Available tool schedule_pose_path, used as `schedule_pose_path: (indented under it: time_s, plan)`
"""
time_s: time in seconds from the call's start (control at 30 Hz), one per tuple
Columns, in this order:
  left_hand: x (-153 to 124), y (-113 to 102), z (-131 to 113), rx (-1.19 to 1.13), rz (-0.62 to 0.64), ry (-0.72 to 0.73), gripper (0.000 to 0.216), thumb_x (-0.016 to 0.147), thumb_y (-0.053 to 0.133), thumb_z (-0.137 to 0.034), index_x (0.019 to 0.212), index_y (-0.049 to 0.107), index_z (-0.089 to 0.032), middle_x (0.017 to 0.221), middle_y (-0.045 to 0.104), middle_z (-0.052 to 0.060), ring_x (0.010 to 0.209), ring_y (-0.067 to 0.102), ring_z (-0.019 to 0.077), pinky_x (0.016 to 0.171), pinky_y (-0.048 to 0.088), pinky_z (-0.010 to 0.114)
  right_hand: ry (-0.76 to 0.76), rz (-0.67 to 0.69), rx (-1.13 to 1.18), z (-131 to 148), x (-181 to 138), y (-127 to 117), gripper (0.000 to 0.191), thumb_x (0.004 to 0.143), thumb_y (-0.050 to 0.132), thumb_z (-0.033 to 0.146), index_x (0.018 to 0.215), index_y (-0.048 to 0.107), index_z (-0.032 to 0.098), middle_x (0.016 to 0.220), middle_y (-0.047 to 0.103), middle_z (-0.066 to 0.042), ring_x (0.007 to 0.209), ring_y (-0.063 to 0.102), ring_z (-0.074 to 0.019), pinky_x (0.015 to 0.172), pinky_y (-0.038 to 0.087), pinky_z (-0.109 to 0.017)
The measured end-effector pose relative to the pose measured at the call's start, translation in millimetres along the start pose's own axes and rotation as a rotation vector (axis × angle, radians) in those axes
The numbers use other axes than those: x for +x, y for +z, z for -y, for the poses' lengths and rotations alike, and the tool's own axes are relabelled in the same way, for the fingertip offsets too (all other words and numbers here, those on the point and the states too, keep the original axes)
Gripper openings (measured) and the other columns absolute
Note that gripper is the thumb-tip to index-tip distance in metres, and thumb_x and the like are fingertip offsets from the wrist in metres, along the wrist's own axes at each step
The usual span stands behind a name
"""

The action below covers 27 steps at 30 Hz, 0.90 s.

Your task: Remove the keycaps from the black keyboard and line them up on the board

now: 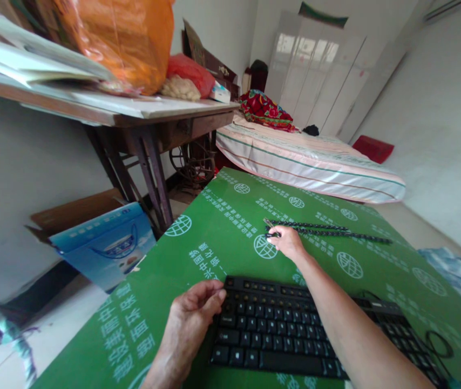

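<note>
A black keyboard [273,324] lies on a green board [198,248]. Its upper rows show brownish spots where keycaps are off. My left hand [192,319] is closed, thumb and fingers pinching the keyboard's upper left corner. Beyond the keyboard, my right hand [289,243] is closed at the left end of two long rows of small black pieces [344,233], which look like keycaps. A thin metal tool [269,222] pokes out of its fingertips; its exact kind is too small to tell. My right forearm hides part of the keyboard.
At the left stands a wooden table [198,114] bearing papers and an orange bag [121,43]. Under it sits a blue carton [109,243]. A bed [303,154] borders the board's far edge. A thin black cable [439,346] curls by the keyboard's right end.
</note>
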<state>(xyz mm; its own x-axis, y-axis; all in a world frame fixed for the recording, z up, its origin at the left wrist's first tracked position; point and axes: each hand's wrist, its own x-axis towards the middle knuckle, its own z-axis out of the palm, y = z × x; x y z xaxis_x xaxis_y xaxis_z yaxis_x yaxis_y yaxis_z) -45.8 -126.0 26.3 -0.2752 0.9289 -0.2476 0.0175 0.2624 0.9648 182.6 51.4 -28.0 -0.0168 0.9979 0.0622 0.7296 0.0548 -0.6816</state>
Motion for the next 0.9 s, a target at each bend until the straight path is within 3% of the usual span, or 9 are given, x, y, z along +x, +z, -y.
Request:
schedule_pose_path:
  time_s: [0.67,0.9]
  plan:
    - [10.4,-4.3,13.7,0.043,0.05,0.004,0.034,0.058,0.071,-0.04,0.082,0.068,-0.016,0.057,0.062,-0.001,0.05,0.051,0.0117,0.045,0.037,0.02,0.015,0.004,-0.116,10.5,-2.6,-2.4,0.024,0.068,0.067,0.037,0.09,0.069,0.026,0.061,0.064,0.004,0.051,0.059,-0.0109,0.049,0.038,-0.019]
    - [9.4,-3.0,10.4,0.068,0.004,0.031,0.036,0.055,0.072,-0.042,0.078,0.069,-0.015,0.053,0.062,0.0,0.049,0.053,0.0137,0.044,0.038,0.022,0.015,0.001,-0.138,13.7,-3.8,-3.4,0.025,0.068,0.067,0.038,0.09,0.069,0.027,0.063,0.065,0.004,0.051,0.058,-0.0111,0.049,0.037,-0.02]
